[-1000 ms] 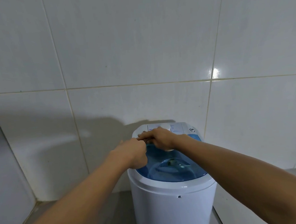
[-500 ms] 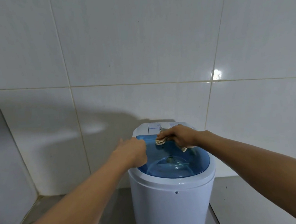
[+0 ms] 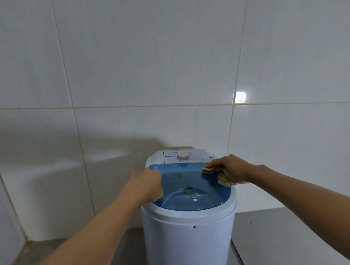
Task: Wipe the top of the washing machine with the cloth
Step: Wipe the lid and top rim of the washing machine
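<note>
The cloth is judged to be light, soft and limp, a beige rag that bunches and folds under the slightest pressure. It is best taken as a wad under the palm, with the loose ends tucked in so that nothing trails. It is seen crumpled beneath the right hand: 1 folded edge pokes out past the fingertips, and another ragged corner hangs out below the heel of the palm. The right hand is curled down over it, fingers pressed together, and the wad is pinned against the far right corner of the blue lid, just in front of the white control panel.

The lid is judged to be smooth, rigid, slightly slippery plastic, translucent and probably thin, so firm but not heavy pressure is called for. The washing machine looks small and light, and could shift under a sideways push. It is steadied by the left hand, which is closed in a loose fist on the lid's left edge; whether the rim is actually pinched cannot be told. Between the 2 hands lies the bare middle of the lid.
</note>
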